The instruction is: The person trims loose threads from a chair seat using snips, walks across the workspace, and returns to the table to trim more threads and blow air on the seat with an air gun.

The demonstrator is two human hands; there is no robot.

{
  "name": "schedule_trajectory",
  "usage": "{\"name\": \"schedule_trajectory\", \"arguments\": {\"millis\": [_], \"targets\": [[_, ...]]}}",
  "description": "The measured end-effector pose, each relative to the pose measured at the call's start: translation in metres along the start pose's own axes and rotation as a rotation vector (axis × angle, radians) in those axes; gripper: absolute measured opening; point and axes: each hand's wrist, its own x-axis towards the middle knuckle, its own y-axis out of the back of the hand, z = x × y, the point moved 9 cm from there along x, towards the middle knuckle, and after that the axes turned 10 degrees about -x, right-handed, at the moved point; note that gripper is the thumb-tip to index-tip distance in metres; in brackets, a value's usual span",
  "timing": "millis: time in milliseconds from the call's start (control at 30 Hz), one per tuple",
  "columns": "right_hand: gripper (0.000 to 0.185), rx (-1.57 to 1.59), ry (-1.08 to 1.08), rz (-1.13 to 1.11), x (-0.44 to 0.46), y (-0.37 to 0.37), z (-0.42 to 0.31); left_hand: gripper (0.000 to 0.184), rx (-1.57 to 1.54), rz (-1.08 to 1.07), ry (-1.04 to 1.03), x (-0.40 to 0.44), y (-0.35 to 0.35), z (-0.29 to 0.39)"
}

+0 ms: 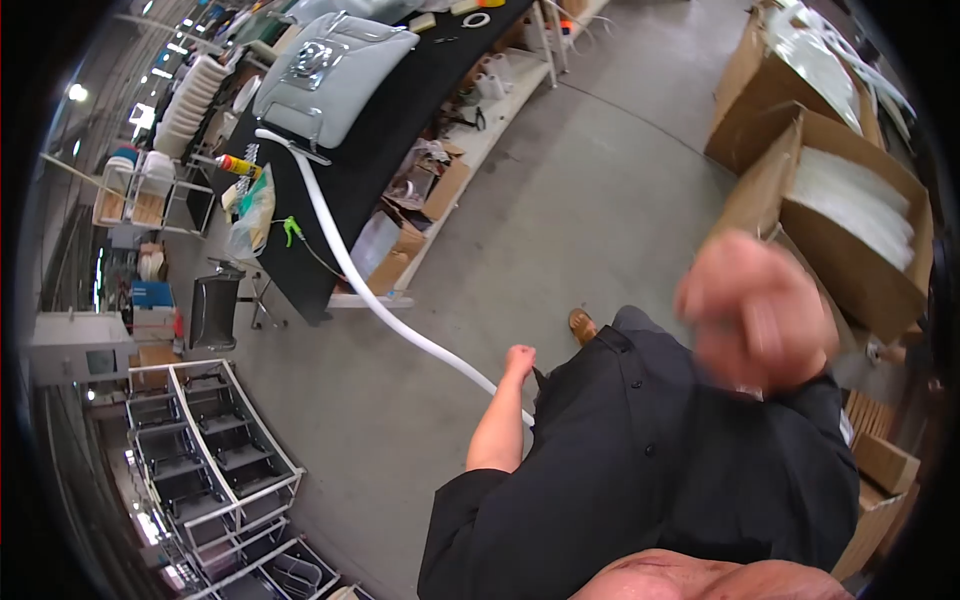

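My left hand (519, 361) is closed near my waist. A small dark shape shows just beside it, too small to make out. A long white tube (392, 322) curves down from the black-topped table (358, 185) and passes behind my left forearm. My right hand (758, 312) is raised close to the camera, in front of the cardboard boxes. Motion smears its fingers, and nothing can be made out in it. On the table lies a grey padded seat part (345, 75) in clear plastic wrap, touching the tube's upper end.
Open cardboard boxes (745, 190) with wrapped white pieces stand at the right. A green air gun (291, 231) hangs at the table's edge, over a lower shelf with boxes. Metal racks of dark chairs (215, 440) and an office chair (214, 308) stand at the left.
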Motion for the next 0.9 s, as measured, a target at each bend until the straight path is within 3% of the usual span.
{"name": "schedule_trajectory", "arguments": {"millis": [33,100,133,233,300,333,433,533,567,633,667,700,767,900], "targets": [[0.031,-0.039,-0.13,0.01,-0.006,0.006,0.044,0.018,0.001,0.063,0.039,-0.019,-0.001,0.058],[0.028,-0.123,-0.535,-0.051,-0.049,-0.004,0.174,0.018,-0.095,0.062,-0.03,-0.01,-0.006,0.121],[0.022,-0.153,-0.776,-0.001,-0.1,-0.008,0.246,0.017,-0.171,0.049,-0.08,-0.001,-0.008,0.142],[0.01,-0.38,-1.236,-0.288,-0.294,-0.013,0.401,0.017,-0.053,0.029,-0.12,0.028,-0.01,0.18],[0.014,-0.743,-1.157,-0.536,-0.377,-0.002,0.443,0.016,-0.007,0.032,-0.127,0.045,-0.012,0.189],[0.015,-0.788,-1.277,-0.563,-0.407,0.01,0.455,0.016,-0.007,0.041,-0.13,0.052,-0.009,0.19],[0.013,-0.625,-1.713,-0.313,-0.501,0.046,0.517,0.015,0.095,0.073,-0.128,0.056,0.006,0.204],[0.015,-0.422,-1.876,-0.362,-0.434,0.025,0.555,0.018,0.19,0.085,-0.158,0.094,0.032,0.219],[0.018,-0.472,-1.695,-0.568,-0.431,0.011,0.599,0.025,0.284,0.204,-0.194,0.108,0.046,0.238],[0.022,-0.438,-1.566,-1.021,-0.386,-0.037,0.65,0.04,0.368,0.4,-0.317,0.11,0.073,0.283],[0.027,-0.423,-1.616,-0.998,-0.334,-0.054,0.654,0.049,0.354,0.475,-0.413,0.102,0.085,0.328],[0.019,-0.332,-1.666,-0.707,-0.293,-0.069,0.667,0.054,0.375,0.507,-0.451,0.098,0.09,0.37],[0.01,-0.131,-1.603,-0.5,-0.209,-0.112,0.683,0.062,0.449,0.573,-0.604,0.106,0.101,0.46],[0.016,0.102,-1.422,-0.508,-0.101,-0.187,0.681,0.074,0.72,0.71,-0.932,0.12,0.117,0.604]]}}
